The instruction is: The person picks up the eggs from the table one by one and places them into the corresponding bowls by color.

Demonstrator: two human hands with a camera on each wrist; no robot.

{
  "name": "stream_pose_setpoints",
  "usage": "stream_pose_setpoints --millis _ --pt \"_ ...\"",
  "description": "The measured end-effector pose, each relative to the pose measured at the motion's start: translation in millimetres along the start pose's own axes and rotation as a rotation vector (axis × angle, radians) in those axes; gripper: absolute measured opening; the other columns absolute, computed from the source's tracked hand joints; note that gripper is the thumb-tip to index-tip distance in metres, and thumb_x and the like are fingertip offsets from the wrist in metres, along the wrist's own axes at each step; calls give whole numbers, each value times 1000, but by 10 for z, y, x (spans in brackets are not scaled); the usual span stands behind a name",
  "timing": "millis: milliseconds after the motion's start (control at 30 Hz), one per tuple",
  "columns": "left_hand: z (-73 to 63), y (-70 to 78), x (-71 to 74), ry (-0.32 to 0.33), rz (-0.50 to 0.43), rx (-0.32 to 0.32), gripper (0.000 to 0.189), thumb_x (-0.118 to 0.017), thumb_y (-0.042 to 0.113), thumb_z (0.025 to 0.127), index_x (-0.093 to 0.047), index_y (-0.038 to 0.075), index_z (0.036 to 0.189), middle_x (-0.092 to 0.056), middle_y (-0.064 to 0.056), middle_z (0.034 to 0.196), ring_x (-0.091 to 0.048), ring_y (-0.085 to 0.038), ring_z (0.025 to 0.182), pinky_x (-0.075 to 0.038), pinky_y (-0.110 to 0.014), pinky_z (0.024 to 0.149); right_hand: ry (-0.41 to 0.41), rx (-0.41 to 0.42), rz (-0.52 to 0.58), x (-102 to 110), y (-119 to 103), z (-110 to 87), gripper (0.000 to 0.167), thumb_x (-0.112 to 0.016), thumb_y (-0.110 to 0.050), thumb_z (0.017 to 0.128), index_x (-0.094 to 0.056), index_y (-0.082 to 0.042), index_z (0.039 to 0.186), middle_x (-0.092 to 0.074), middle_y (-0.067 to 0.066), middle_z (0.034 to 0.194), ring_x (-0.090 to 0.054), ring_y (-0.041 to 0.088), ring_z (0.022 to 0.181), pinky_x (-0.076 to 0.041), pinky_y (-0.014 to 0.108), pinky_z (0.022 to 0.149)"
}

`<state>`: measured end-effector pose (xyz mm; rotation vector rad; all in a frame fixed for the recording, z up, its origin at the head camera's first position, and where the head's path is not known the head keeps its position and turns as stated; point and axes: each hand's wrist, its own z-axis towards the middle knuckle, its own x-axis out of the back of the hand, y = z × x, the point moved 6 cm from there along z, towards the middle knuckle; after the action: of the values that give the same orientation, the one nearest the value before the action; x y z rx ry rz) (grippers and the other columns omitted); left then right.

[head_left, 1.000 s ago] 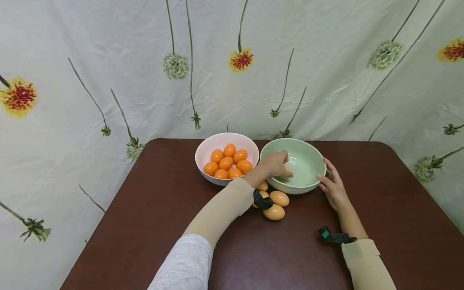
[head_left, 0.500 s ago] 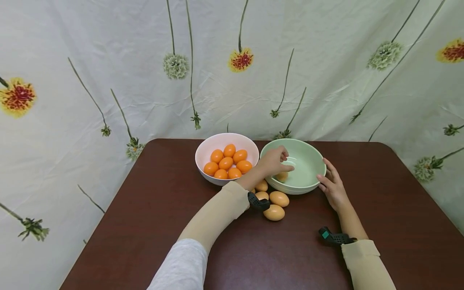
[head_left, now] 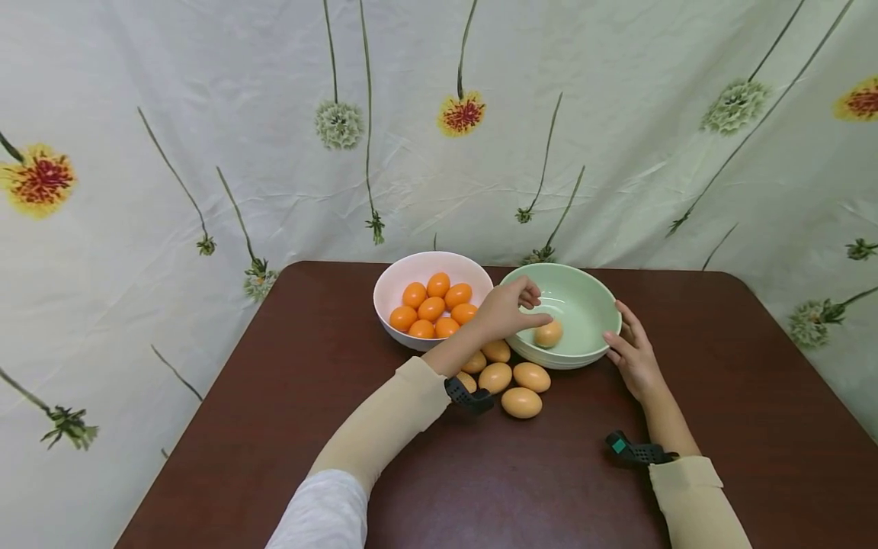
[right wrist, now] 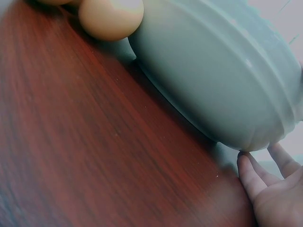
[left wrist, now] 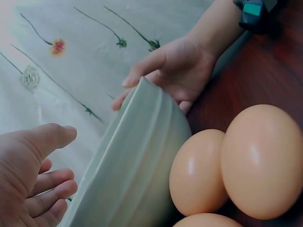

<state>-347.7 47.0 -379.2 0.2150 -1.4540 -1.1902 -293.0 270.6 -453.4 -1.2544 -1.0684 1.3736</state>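
Observation:
A single brown egg (head_left: 549,333) lies in the green bowl (head_left: 583,305), just beside my left thumb. My left hand (head_left: 511,309) hovers over the bowl's left rim with its thumb stretched out and fingers loosely bent, holding nothing. On the opposite side, my right hand (head_left: 632,354) steadies the bowl, thumb and fingers spread at the rim; the right wrist view shows its fingertips (right wrist: 246,163) against the bowl's outer wall. Several more brown eggs (head_left: 521,402) lie on the table in front of the bowl, partly covered by my left forearm. Two loom large in the left wrist view.
A pink bowl (head_left: 398,278) with several orange eggs (head_left: 430,308) stands left of the green bowl, close to it. Both bowls sit near the back edge of the dark brown table (head_left: 309,343). Behind hangs a flower-patterned cloth (head_left: 274,114).
My left hand has let go of the brown egg, which now lies in the green bowl. The hand has drawn back slightly to the left. My right hand stays at the rim.

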Motion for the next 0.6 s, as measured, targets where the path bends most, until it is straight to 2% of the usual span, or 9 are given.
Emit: stream_pose_setpoints --millis 200,433,600 --pt "-175 3 48 2 -92 -13 42 -77 28 85 -57 3 112 -68 -13 110 -64 -15 100 -48 -24 90 -8 6 2 13 5 -9 64 -54 -13 100 -25 -24 155 -27 5 142 -47 9 114 -47 18 86" --pt "-391 -16 103 15 -147 -9 40 -78 28 84 -57 7 111 -68 -12 110 -64 -16 101 -50 -29 87 -5 4 5 7 2 -3 64 -54 -13 100 -24 -22 156 -28 3 141 -45 11 116 -47 18 86" --pt "-548 -56 127 1 -167 -18 38 -78 25 84 -56 7 110 -68 -13 110 -63 -19 102 -50 -31 91 -5 -2 3 -6 -1 2 64 -53 -12 100 -23 -23 156 -27 5 142 -44 12 117 -47 18 86"
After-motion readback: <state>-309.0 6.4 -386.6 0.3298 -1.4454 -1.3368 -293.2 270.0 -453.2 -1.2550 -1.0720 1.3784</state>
